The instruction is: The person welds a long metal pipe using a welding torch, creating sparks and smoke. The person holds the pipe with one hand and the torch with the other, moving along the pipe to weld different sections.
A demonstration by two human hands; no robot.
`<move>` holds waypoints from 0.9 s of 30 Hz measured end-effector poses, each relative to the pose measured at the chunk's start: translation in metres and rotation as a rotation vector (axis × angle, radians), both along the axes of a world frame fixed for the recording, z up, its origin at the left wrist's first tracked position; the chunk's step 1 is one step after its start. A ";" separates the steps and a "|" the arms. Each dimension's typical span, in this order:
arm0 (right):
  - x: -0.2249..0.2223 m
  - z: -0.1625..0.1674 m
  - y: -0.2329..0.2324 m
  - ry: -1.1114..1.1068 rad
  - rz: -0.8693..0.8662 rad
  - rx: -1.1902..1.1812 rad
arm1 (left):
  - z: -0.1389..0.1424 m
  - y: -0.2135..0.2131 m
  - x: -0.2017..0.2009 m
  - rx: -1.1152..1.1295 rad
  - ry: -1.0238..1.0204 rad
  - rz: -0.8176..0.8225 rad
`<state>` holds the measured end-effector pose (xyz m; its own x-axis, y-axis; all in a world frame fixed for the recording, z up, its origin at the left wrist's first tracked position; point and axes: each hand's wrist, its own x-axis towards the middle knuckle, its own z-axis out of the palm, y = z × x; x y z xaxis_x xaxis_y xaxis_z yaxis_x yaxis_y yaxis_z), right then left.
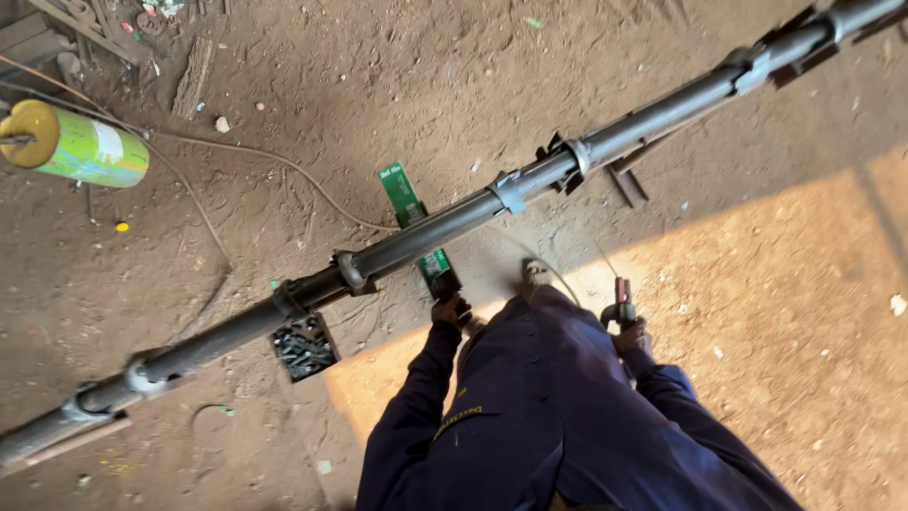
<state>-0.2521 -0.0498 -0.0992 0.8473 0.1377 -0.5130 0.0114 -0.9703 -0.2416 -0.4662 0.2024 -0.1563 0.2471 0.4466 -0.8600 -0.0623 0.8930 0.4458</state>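
I look down over my dark blue sleeves at a long dark steel pipe (445,225) that runs diagonally from lower left to upper right, with several metal rings and brackets fitted along it. My left hand (451,309) grips the black handle of a green flat shield (412,216), which reaches under the pipe. My right hand (632,334) is closed on a red and black welding electrode holder (622,301), held upright just right of my shoe (535,274).
A small black box of dark metal pieces (304,346) sits on the dirt under the pipe. A green and yellow cylinder (74,145) lies at the upper left, with a cable (274,161) trailing across the ground. A steel bar (626,182) props up the pipe.
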 end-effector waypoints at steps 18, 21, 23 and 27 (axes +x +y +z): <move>0.145 0.006 -0.010 0.127 0.401 0.115 | 0.019 -0.052 0.065 0.167 0.109 0.438; 0.170 -0.008 -0.020 0.136 0.433 0.128 | 0.013 -0.058 0.074 0.138 0.141 0.434; 0.185 -0.015 -0.029 0.140 0.436 0.123 | 0.012 -0.062 0.080 0.212 0.197 0.462; 0.206 -0.022 -0.042 0.131 0.388 0.149 | 0.011 -0.065 0.087 0.235 0.164 0.417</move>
